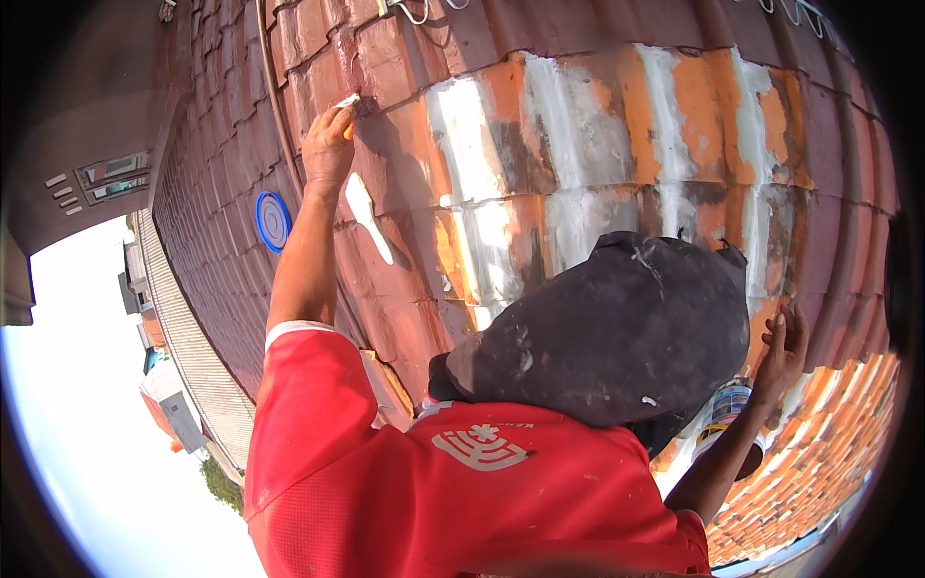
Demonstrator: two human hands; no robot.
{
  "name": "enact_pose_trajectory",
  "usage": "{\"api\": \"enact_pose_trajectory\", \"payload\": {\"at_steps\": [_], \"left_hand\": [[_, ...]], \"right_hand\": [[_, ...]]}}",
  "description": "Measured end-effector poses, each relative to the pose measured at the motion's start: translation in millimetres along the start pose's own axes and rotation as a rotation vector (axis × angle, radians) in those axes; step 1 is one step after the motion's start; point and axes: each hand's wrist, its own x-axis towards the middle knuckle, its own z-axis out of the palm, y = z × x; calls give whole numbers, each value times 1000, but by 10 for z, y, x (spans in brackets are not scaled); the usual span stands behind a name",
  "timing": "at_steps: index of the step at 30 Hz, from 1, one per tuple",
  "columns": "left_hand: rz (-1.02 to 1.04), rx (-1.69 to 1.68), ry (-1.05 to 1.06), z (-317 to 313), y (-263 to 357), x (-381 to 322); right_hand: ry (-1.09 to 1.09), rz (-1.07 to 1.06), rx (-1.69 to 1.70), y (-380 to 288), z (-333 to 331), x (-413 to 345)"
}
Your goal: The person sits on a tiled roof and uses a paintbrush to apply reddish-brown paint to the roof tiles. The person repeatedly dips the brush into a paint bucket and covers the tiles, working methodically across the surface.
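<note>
My left hand (329, 144) reaches out over the dark red roof tiles (311, 79), closed around a small tool with an orange handle (349, 132) and a whitish end, seemingly a brush. Wet-looking dark red paint (366, 107) lies beside its tip. My right hand (784, 343) holds nothing; its fingers are apart, beside my knee in dark trousers (621, 332). Before me, orange roof tiles (701, 108) bear white and grey coated strips (665, 115). A pale elongated patch (368, 217) shows on the red tiles; whether it is an object, paint or sunlight is unclear.
A round blue-rimmed lid (273, 222) rests left of my forearm. A paint bucket (726, 406) with a printed label stands below my right hand, partly hidden. A thin pipe or cable (278, 108) runs along the roof. White wire-like loops (413, 13) show at the top; a wall stands left.
</note>
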Motion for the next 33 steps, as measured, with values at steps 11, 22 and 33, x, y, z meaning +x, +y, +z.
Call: {"api": "enact_pose_trajectory", "payload": {"at_steps": [11, 22, 33], "left_hand": [[52, -211, 64, -813, 882, -71], [513, -1028, 222, -1610, 3883, 1783], [742, -1070, 273, -2251, 5001, 1788]], "right_hand": [[81, 0, 68, -327, -21, -43], [-113, -629, -75, -2391, 684, 134], [519, -526, -288, -1573, -181, 432]]}}
